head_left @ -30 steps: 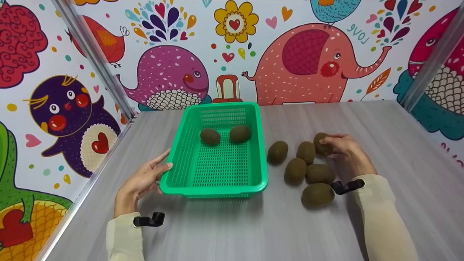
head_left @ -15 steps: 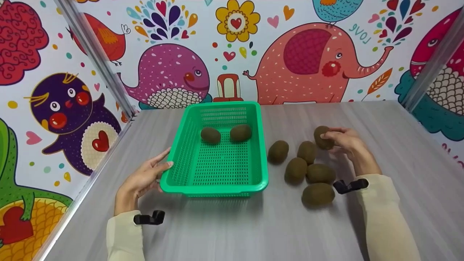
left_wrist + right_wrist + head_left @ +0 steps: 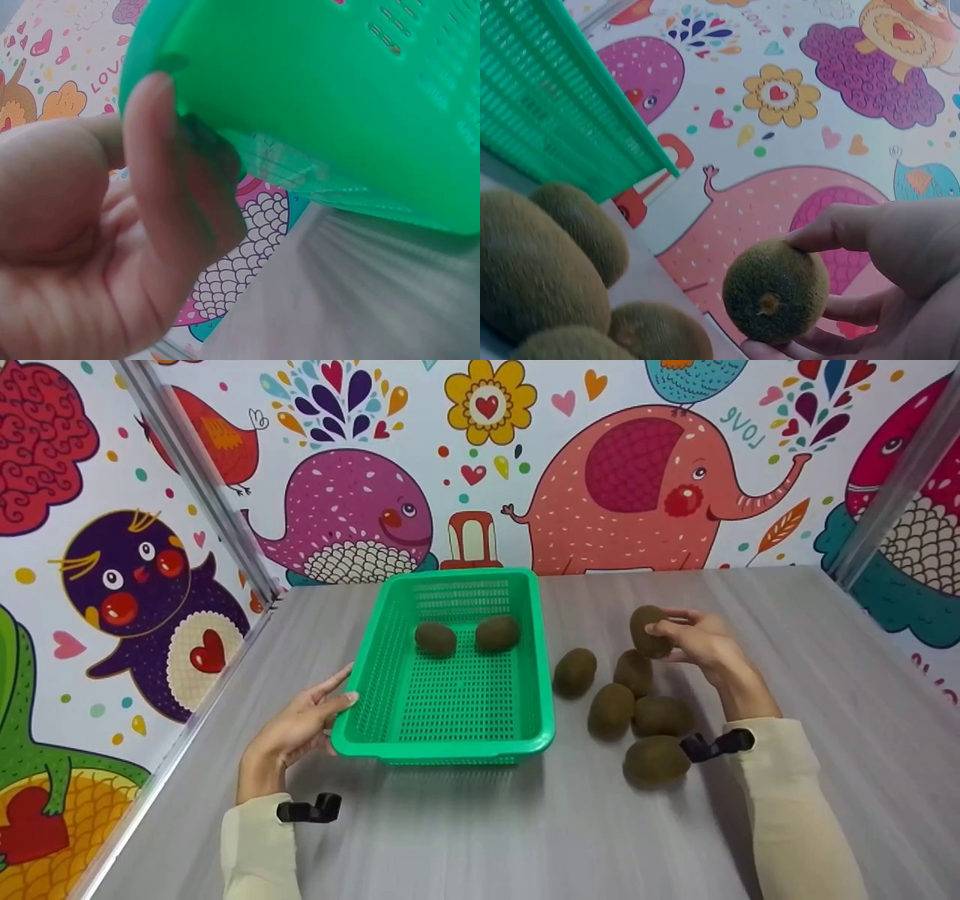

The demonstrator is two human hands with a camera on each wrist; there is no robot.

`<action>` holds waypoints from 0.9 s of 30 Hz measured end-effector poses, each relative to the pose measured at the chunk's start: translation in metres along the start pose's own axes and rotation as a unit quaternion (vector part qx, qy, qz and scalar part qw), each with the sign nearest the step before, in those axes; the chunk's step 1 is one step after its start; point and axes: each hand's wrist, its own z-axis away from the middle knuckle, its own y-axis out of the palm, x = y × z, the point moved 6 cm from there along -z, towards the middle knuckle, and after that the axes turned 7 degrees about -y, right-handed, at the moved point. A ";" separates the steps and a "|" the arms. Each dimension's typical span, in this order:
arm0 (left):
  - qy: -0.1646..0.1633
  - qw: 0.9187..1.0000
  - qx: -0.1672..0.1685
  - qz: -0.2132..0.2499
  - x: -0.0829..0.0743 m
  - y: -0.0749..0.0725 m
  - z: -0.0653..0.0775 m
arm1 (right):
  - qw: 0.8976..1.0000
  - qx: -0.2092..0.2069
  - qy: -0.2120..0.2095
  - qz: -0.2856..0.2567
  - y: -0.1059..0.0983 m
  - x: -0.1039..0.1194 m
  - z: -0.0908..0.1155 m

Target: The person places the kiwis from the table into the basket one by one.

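Observation:
My right hand (image 3: 709, 649) pinches a brown kiwi (image 3: 645, 622) between thumb and fingers, raised off the table. The right wrist view shows this kiwi (image 3: 772, 300) end-on, with the thumb on top and fingers below. My left hand (image 3: 296, 731) holds a green plastic basket (image 3: 450, 751) by its left rim near the front corner. In the left wrist view the thumb (image 3: 154, 112) lies against the rim and other fingers are partly hidden behind it. Inside the basket rest a left kiwi (image 3: 435, 639) and a right kiwi (image 3: 497, 634), side by side and slightly apart.
Several kiwis (image 3: 611, 711) lie on the grey table (image 3: 465, 832) right of the basket, below the held one. The nearest kiwi (image 3: 656, 762) sits beside the right wrist's black camera mount (image 3: 716, 744). Cartoon-printed walls (image 3: 480, 465) stand behind and at the sides.
My right hand has lifted a kiwi off the table and carried it up and slightly left, toward the basket. My left hand and the basket have stayed in place.

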 end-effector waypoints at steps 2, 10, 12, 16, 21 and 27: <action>0.001 1.000 0.002 0.001 0.000 0.000 0.000 | 1.000 0.005 0.000 -0.005 0.003 0.004 0.000; -0.003 1.000 0.004 0.005 -0.002 0.000 0.000 | 0.999 0.021 -0.024 -0.018 0.012 0.024 0.008; -0.004 1.000 0.005 0.005 -0.002 0.000 0.000 | 0.999 0.023 -0.025 -0.014 0.015 0.028 0.010; -0.002 1.000 0.008 0.005 -0.002 -0.001 0.001 | 0.999 0.023 -0.033 -0.010 0.022 0.036 0.013; -0.002 1.000 0.007 0.007 -0.002 -0.001 0.002 | 0.998 0.025 -0.050 -0.007 0.028 0.044 0.016; -0.010 1.000 -0.001 0.004 -0.002 0.001 0.000 | 0.998 0.031 -0.057 -0.016 0.034 0.051 0.017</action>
